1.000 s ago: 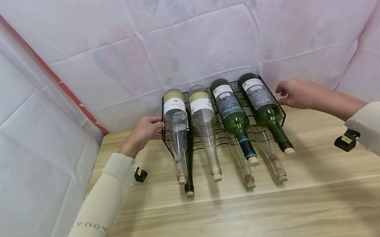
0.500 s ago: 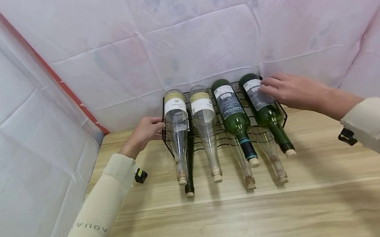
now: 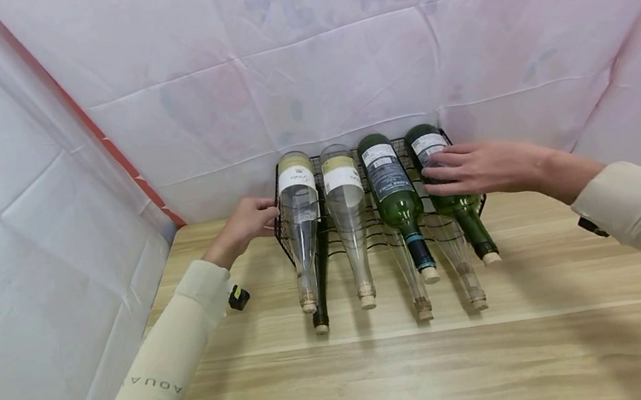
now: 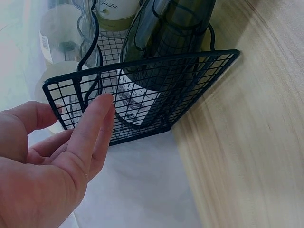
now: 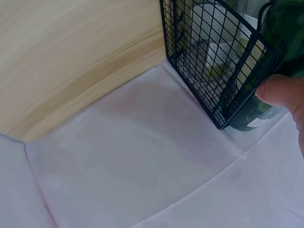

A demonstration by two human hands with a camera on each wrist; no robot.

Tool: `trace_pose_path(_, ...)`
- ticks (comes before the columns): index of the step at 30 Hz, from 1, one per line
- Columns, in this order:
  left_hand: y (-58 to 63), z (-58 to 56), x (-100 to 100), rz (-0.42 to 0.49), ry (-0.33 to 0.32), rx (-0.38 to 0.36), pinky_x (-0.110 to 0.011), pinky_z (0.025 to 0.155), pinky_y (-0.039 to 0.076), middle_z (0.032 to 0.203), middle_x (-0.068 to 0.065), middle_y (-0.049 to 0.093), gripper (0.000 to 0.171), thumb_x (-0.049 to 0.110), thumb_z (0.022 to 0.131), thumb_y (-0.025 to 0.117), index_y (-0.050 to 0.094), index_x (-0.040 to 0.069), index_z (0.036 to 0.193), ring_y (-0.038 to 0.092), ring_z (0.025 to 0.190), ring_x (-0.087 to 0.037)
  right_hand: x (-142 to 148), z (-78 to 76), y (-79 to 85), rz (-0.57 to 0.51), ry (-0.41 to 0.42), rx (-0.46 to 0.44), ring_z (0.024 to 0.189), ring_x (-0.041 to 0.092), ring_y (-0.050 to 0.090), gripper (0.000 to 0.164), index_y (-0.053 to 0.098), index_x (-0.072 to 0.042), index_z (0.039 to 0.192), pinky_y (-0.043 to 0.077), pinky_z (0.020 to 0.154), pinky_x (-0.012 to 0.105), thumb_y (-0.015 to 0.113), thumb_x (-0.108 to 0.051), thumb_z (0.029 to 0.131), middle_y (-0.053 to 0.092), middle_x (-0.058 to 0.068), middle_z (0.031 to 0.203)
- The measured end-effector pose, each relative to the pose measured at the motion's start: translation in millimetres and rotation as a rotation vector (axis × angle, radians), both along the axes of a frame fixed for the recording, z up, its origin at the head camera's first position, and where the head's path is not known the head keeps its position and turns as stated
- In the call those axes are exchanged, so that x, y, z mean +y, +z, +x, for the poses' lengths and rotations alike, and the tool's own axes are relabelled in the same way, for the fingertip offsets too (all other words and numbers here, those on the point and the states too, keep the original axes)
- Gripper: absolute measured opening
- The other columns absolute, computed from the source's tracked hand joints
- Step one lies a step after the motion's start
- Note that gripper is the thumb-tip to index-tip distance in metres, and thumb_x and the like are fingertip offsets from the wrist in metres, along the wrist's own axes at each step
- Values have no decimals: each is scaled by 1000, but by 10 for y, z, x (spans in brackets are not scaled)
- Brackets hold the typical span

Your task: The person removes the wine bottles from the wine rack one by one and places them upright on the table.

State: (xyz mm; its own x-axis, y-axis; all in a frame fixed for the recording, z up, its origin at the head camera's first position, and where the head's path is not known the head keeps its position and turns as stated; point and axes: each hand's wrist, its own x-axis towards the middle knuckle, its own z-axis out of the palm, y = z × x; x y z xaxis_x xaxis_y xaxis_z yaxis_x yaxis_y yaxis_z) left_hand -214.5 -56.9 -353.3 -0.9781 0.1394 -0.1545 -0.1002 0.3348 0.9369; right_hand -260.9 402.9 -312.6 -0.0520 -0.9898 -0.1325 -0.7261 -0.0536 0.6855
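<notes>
A black wire rack [image 4: 142,90] holds corked wine bottles lying in two tiers, necks toward me. On top are two clear bottles [image 3: 345,186] at the left, a green bottle [image 3: 386,173] with a blue neck band and, rightmost, another green bottle [image 3: 467,216]. My left hand [image 3: 247,228] has its fingertips at the rack's left mesh side, fingers fairly straight in the left wrist view. My right hand [image 3: 486,168] lies across the rightmost green bottle with extended fingers, covering part of its label. In the right wrist view its thumb [image 5: 275,90] is by the rack's top edge.
Below, a dark bottle neck [image 3: 320,314] and two clear necks [image 3: 420,299] stick out over the wooden table [image 3: 361,387]. White sheeting [image 3: 340,79] hangs close behind the rack and at both sides.
My right hand has moved left from beside the rack's right side and come over the rightmost green bottle. The left hand and the bottles look the same.
</notes>
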Motion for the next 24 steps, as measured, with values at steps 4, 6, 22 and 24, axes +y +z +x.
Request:
trace_pose_path(4, 12, 6, 7, -5, -9, 2, -37, 75, 57, 110, -27, 62, 33, 4, 95, 49, 53, -8, 125, 63, 91, -37, -48, 20, 8, 44, 12, 20, 131, 36, 35, 96, 34, -11, 144, 31, 109, 47, 77, 7, 61, 41, 15, 144)
trace_pose_path(6, 16, 10, 8, -7, -12, -2, -37, 76, 57, 111, -27, 62, 33, 4, 95, 49, 54, -8, 125, 63, 91, -37, -58, 36, 12, 54, 3, 6, 132, 36, 35, 97, 34, -13, 144, 31, 109, 47, 78, 7, 60, 41, 15, 145)
trace_pose_path(22, 15, 6, 3, -8, -21, -1, -38, 76, 57, 112, -27, 62, 33, 5, 96, 48, 53, -9, 126, 63, 92, -36, -116, 111, -21, 83, -27, 3, 128, 38, 39, 90, 40, -16, 138, 33, 108, 49, 79, 2, 60, 48, 16, 138)
trace_pose_path(24, 10, 7, 9, -3, -20, -2, -38, 76, 57, 111, -27, 62, 32, 4, 96, 48, 54, -9, 125, 64, 90, -36, -113, 116, -28, 83, -26, 5, 127, 38, 40, 90, 39, -17, 138, 34, 107, 49, 80, 2, 59, 48, 16, 137)
